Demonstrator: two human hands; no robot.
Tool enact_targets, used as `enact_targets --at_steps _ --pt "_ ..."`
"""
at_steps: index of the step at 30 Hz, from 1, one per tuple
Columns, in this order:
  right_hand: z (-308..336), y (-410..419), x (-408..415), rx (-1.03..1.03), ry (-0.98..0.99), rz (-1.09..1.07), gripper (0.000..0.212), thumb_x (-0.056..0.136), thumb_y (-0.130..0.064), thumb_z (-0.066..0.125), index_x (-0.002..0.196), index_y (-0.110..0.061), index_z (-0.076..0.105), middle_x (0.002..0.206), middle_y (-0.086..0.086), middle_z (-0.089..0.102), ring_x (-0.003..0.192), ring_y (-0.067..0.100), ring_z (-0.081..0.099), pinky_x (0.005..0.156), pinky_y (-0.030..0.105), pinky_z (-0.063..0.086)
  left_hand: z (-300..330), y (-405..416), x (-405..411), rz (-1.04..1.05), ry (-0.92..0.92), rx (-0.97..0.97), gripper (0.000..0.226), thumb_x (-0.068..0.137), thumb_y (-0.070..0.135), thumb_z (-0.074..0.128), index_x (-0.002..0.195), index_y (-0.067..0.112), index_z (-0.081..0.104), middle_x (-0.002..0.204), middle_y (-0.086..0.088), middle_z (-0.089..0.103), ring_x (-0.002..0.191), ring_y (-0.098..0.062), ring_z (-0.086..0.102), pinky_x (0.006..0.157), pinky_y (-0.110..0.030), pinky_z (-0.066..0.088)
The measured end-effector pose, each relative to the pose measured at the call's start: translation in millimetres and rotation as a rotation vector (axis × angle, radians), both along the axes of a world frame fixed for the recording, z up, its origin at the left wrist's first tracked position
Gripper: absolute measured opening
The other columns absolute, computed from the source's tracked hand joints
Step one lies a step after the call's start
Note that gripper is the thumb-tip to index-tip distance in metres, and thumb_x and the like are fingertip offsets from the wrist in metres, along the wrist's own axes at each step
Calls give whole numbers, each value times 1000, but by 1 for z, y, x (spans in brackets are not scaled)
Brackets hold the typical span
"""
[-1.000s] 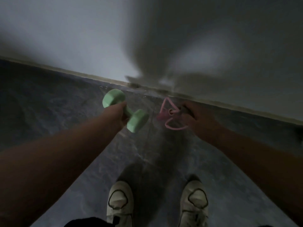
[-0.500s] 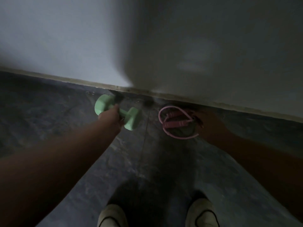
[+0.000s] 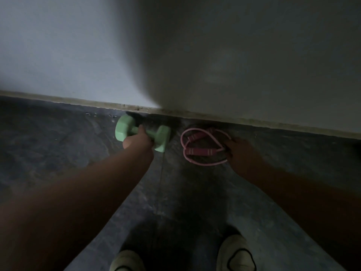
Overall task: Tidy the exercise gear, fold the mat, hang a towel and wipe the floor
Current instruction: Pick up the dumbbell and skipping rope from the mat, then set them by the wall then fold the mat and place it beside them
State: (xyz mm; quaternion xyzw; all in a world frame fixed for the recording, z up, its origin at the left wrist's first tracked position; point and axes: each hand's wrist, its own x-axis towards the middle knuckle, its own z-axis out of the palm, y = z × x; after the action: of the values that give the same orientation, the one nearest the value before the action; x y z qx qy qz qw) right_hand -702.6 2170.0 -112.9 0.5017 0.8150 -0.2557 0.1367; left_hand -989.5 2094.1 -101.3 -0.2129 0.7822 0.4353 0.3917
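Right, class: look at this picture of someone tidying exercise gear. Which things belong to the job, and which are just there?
Part of the job:
- green dumbbell, held in the left hand
- pink skipping rope on the floor, right hand at its edge

Just there:
- wall
- skirting
- floor
- white shoes

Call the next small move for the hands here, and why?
Probably let go with both hands and pull them back. The green dumbbell sits low by the wall base, the left hand gripping its handle. The coiled pink jump rope lies on the floor beside it, the right hand at its edge; the dim frame hides whether it grips. Both look placed.
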Motion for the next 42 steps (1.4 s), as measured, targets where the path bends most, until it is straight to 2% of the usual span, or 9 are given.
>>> enact_targets --at_steps 11,13,16,19,23,27,32,37,42 --pt "6 6 -5 14 -68 -28 38 91 -15 55 129 -18 58 121 19 56 103 41 56 91 47 51 -9 12 -4 -11 -40 67 45 98 30 57 132 3 46 126 -16 60 108 -32 61 97 -44 51" --pt "11 5 -10 4 -64 -15 45 87 -16 55 132 -17 54 125 18 54 106 40 55 91 48 51 -5 9 -3 -107 -48 67 41 99 20 51 134 0 45 113 -14 59 96 -25 58 87 -34 48" --pt "27 4 -16 39 -58 6 54 81 -22 50 134 -14 51 124 16 55 106 42 54 90 51 49 10 -4 -10 -333 -39 52 39 93 14 50 128 -3 52 86 -7 54 76 -20 53 84 -38 50" --pt "68 -7 -21 67 -103 -2 52 84 -26 54 133 -12 51 124 17 56 111 41 51 93 51 47 56 -33 -16 -779 125 -95 35 91 15 53 125 6 52 106 -17 59 86 -28 59 80 -43 55" --pt "158 -40 -33 105 -52 88 52 85 -35 40 132 -15 53 124 14 59 107 36 57 89 48 50 150 -93 -17 -1370 538 -158 56 92 23 56 146 14 40 145 -13 49 127 -31 52 106 -43 42" --pt "277 -71 -53 137 -45 227 50 87 -34 40 134 -17 51 138 13 54 128 34 48 107 50 39 266 -135 -27 -1714 772 -306 63 95 38 46 152 18 29 159 -11 31 147 -31 26 118 -51 22" --pt "469 -93 -84 163 -49 216 57 88 -34 44 143 -19 43 148 9 47 137 30 39 112 47 35 452 -161 -42 -1721 813 -361 63 97 46 39 154 23 24 164 -10 15 152 -32 6 120 -57 8" --pt "670 -113 -109 197 -1 182 58 96 -36 51 149 -17 37 153 13 41 143 34 33 117 49 29 653 -179 -57 -1606 860 -260 62 97 46 39 152 22 23 163 -12 20 151 -33 10 120 -57 12" --pt "809 -139 -131 308 105 162 60 95 -35 46 151 -17 36 156 13 38 146 33 29 117 51 29 793 -213 -65 -1614 987 -248 65 98 49 35 156 25 16 166 -7 11 153 -28 2 122 -53 5"
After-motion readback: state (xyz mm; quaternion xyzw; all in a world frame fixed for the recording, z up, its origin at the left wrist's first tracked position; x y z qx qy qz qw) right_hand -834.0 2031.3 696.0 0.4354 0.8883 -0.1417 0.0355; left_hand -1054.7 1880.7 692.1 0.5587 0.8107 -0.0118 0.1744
